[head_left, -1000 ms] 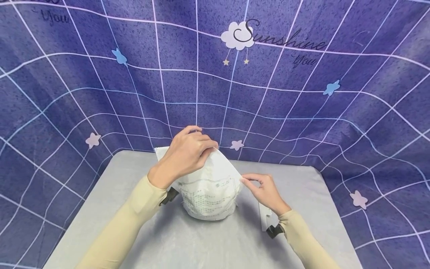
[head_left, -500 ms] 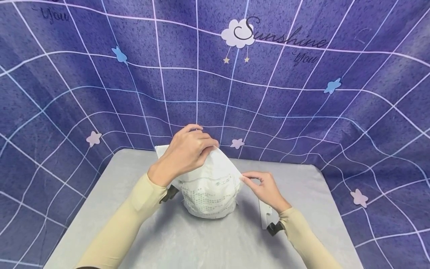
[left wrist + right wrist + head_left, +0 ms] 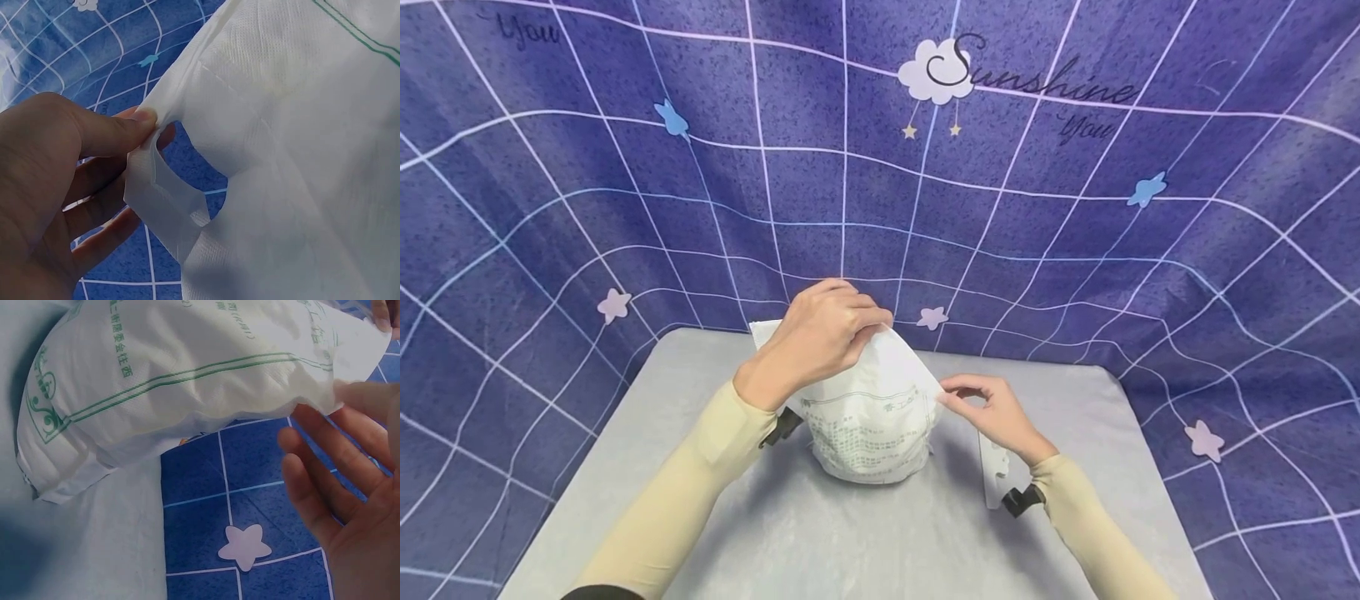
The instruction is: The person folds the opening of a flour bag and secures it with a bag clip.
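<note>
A white cloth-like bag [image 3: 871, 433] with green printing stands full-bodied on the grey surface, its upper part drawn up. My left hand [image 3: 827, 333] grips the bag's top edge. In the left wrist view, the thumb and a finger of that hand [image 3: 81, 162] pinch the rim beside a cut-out handle hole in the bag [image 3: 300, 181]. Lower down, on the right edge, my right hand [image 3: 992, 414] pinches the fabric between thumb and index finger. The right wrist view shows the other fingers of this hand [image 3: 356, 469] spread away from the bag [image 3: 187, 381]. What fills the bag is hidden.
A grey cloth-covered table [image 3: 865, 550] lies under the bag. Behind it and at both sides hangs a blue-purple curtain [image 3: 820, 192] with grid lines, stars and a cloud. Near my right wrist is a white flat piece [image 3: 992, 479], its kind unclear.
The head view has shifted slightly. Both hands keep their hold on the bag, which stays in nearly the same place.
</note>
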### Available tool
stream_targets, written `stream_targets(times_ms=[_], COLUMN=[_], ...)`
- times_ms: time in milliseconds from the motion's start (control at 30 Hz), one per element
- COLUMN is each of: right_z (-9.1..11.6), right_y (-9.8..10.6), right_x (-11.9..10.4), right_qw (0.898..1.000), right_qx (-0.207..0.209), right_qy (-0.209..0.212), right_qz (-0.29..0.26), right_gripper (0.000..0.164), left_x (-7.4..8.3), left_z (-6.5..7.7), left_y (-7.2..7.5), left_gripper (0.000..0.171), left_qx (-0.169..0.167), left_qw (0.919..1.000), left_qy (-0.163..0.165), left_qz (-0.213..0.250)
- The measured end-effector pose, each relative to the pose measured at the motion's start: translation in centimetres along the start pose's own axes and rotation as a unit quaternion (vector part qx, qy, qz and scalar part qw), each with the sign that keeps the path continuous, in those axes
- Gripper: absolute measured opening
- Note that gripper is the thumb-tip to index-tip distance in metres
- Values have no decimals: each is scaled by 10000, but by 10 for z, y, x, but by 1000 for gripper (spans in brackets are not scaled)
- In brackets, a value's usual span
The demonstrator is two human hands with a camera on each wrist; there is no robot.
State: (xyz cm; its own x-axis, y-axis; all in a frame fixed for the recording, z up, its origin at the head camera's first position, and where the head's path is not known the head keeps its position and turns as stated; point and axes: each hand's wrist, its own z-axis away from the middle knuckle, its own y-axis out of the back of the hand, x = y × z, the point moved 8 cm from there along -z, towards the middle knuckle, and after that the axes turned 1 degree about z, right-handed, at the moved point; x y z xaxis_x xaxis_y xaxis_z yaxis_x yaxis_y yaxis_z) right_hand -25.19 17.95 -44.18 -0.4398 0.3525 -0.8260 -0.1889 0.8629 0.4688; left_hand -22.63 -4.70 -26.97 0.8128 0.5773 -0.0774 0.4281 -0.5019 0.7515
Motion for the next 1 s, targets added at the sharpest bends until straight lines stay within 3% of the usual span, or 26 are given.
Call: stream_targets(times_ms=[267,600,1000], right_z=[3,24,39], right_y=[14,37,62], right_x=[2,21,32], right_qw=[9997,9973,9935], right_qx=[149,672,936], right_qy=[169,-275,-346], right_qz=[-60,97,542], right_gripper=[16,18,16], left_x=[0,0,-1], left_z=[0,1,0], left_y=[1,0,0], left_gripper=[15,14,16], left_qx=[32,8,-54], left_qw=[10000,10000,9999], left_qy=[-43,-97,-94], left_qz=[46,12,-36])
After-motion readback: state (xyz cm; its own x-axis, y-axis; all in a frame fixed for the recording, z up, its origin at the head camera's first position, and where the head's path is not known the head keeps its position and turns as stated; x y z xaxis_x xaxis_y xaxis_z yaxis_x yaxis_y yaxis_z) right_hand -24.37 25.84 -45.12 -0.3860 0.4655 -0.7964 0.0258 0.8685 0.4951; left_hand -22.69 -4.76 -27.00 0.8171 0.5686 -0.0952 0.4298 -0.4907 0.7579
